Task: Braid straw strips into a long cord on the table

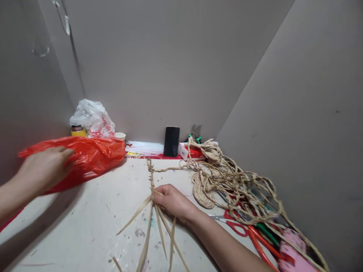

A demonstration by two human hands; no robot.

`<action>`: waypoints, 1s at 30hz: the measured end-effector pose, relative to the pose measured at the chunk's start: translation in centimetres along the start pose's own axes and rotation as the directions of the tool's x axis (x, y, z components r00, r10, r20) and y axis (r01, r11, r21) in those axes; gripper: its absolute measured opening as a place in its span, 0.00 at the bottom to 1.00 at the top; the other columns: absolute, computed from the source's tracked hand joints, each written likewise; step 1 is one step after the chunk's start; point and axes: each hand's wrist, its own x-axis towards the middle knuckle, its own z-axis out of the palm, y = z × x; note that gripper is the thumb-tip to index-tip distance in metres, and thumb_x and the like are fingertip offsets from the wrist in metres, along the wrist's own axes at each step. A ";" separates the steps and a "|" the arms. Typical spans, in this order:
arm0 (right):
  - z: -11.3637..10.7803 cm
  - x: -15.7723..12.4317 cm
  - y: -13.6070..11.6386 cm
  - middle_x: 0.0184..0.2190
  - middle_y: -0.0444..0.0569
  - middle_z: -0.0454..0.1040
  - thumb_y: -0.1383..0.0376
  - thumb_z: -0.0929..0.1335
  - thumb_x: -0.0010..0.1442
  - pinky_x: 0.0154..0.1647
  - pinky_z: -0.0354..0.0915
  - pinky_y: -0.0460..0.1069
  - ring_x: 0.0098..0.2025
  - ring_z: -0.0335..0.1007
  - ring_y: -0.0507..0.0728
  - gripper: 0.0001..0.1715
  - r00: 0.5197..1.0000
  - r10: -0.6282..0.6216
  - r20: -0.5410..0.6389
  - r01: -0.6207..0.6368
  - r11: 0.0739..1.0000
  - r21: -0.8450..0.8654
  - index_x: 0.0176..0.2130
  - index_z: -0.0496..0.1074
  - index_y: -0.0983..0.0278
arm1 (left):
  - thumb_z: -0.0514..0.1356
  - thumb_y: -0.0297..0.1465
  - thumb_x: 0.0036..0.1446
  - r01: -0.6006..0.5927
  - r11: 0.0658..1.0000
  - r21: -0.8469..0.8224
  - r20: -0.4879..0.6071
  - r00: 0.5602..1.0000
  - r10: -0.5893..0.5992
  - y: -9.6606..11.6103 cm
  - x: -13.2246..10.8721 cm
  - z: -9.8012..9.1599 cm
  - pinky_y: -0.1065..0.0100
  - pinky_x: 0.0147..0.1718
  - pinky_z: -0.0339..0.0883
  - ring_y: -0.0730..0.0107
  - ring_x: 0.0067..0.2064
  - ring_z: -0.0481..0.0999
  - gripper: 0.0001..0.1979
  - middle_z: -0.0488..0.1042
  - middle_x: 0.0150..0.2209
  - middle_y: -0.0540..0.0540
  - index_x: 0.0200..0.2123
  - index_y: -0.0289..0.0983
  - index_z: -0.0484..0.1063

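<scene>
My right hand (168,197) is closed in a pinch on a braid of dry straw-coloured strips (152,177) above the white tabletop. Several loose strips (147,236) fan out below the pinch toward me. From the braid's upper part a thin plaited cord runs right to a tangled heap of braided cord (224,177). At the left, my left hand (52,164) is over a crumpled red plastic bag (93,155). Motion smears its fingers, so whether it grips the bag I cannot tell.
A black phone (171,141) leans upright at the back wall. Behind the bag stand a white plastic bag (93,115), a yellow jar (78,130) and a paper cup (120,136). Red-handled scissors (236,226), orange-red handles (262,245) and a pink item (295,249) lie at the right.
</scene>
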 end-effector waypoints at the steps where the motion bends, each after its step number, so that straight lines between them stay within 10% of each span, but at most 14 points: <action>1: 0.0 0.0 0.0 0.10 0.33 0.50 0.63 0.66 0.50 0.14 0.36 0.44 0.13 0.39 0.44 0.16 1.000 0.008 0.020 -0.009 0.999 0.044 0.18 0.57 0.63 | 0.51 0.39 0.55 -0.060 0.993 -0.106 0.032 0.997 0.064 1.8 -0.6 0.4 0.71 0.34 0.55 0.63 0.38 0.70 0.16 0.74 0.36 0.45 0.36 0.34 0.72; 4: -0.1 0.0 0.1 0.09 0.33 0.52 0.61 0.68 0.50 0.12 0.35 0.44 0.10 0.39 0.43 0.18 0.996 0.001 0.085 -0.013 0.990 0.144 0.17 0.57 0.63 | 0.52 0.39 0.55 -0.125 0.775 -0.619 0.238 0.911 0.337 8.2 -2.6 2.6 0.73 0.30 0.57 0.71 0.31 0.70 0.14 0.74 0.29 0.49 0.33 0.36 0.72; 10: -0.5 0.1 0.2 0.09 0.33 0.55 0.56 0.70 0.49 0.09 0.36 0.43 0.09 0.40 0.42 0.20 0.993 -0.011 0.114 -0.022 0.958 0.284 0.19 0.60 0.64 | 0.59 0.37 0.48 0.298 0.398 -0.868 0.470 0.752 0.462 16.2 -4.6 8.2 0.74 0.21 0.57 0.73 0.21 0.68 0.11 0.68 0.18 0.53 0.28 0.36 0.64; 20: -0.5 0.2 0.2 0.08 0.34 0.55 0.55 0.68 0.52 0.09 0.36 0.43 0.08 0.41 0.43 0.18 0.993 0.004 0.120 -0.037 0.960 0.278 0.22 0.65 0.65 | 0.64 0.38 0.43 0.557 0.106 -0.824 0.539 0.712 0.451 15.5 -3.8 8.5 0.74 0.21 0.61 0.76 0.19 0.69 0.16 0.72 0.20 0.49 0.26 0.35 0.61; 30: -0.2 0.4 0.5 0.08 0.34 0.54 0.53 0.65 0.55 0.09 0.36 0.44 0.09 0.40 0.44 0.22 0.997 -0.008 0.079 -0.009 0.977 0.212 0.20 0.64 0.65 | 0.56 0.34 0.51 0.493 0.149 -0.857 0.505 0.753 0.422 15.7 -4.3 8.5 0.77 0.17 0.48 0.83 0.16 0.58 0.07 0.71 0.22 0.51 0.30 0.36 0.62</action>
